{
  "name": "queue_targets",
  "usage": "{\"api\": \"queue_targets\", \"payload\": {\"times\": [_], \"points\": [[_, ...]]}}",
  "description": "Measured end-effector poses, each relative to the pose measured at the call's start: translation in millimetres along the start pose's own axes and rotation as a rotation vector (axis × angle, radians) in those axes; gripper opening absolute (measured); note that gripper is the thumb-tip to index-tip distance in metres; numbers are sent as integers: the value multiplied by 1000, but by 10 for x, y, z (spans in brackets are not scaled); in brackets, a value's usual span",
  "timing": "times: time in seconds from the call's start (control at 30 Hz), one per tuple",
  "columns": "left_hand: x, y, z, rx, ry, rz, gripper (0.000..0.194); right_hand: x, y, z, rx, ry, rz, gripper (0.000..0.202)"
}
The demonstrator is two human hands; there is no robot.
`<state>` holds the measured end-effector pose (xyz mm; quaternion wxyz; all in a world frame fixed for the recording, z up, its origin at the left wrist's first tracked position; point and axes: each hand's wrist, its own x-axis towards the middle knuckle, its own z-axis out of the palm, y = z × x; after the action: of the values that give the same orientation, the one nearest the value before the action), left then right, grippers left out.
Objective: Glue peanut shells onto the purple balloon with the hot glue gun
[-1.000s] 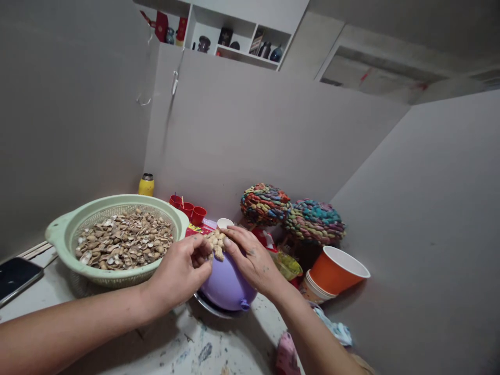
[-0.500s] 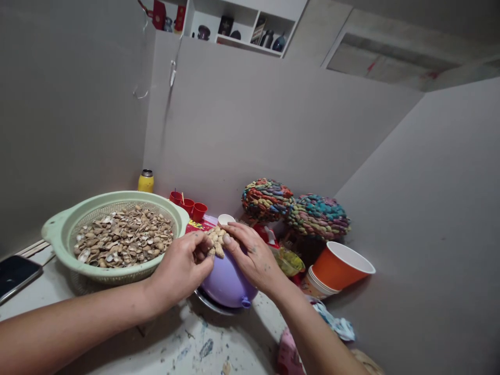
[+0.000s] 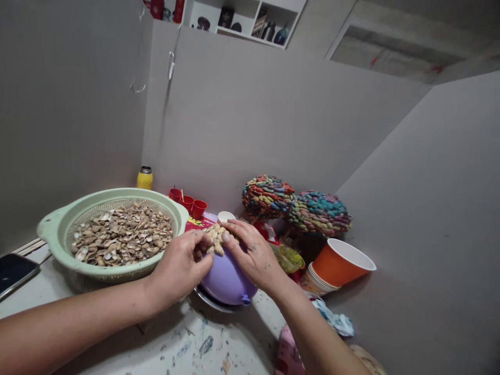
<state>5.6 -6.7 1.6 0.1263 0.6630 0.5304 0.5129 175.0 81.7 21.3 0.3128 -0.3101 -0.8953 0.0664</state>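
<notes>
A purple balloon (image 3: 228, 278) rests in a shallow metal dish (image 3: 213, 303) on the table. Peanut shells (image 3: 216, 238) cover part of its top in a cluster. My left hand (image 3: 182, 265) is at the left edge of that cluster, thumb and fingers curled together against a shell. My right hand (image 3: 253, 255) lies over the balloon's upper right side, fingers extended, with the thumb touching the shells. A green colander (image 3: 58, 237) full of loose peanut shells (image 3: 123, 234) stands to the left of my left hand.
Behind are a yellow bottle (image 3: 145, 178), red cups (image 3: 199, 209) and a small white cup (image 3: 225, 216). Two multicoloured shell-covered forms (image 3: 320, 212) stand at the back right, beside an orange paper tub (image 3: 339, 265). A phone (image 3: 15, 273) lies at the far left.
The camera view has shifted slightly. Both hands keep almost the same place on the balloon and shells.
</notes>
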Motion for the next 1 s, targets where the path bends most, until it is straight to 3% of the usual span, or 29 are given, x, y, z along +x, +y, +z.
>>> {"api": "queue_targets", "payload": {"times": [0.33,0.53,0.67,0.77,0.9,1.0], "points": [[-32,-65,43,79,16,86,9,-10,-2,3,0,7,-17,43],[-40,-33,-38,39,-28,99,6,-9,-1,3,4,14,-28,42],[-106,-45,-106,23,12,124,10,-15,-6,-5,6,15,-26,40],[-168,-107,-132,76,43,185,10,-19,-13,-17,9,13,-22,40],[-218,-191,-102,106,0,298,10,-21,-16,-22,17,8,-13,42],[-216,-201,-58,128,-6,302,9,-18,-9,-18,22,7,-17,43]]}}
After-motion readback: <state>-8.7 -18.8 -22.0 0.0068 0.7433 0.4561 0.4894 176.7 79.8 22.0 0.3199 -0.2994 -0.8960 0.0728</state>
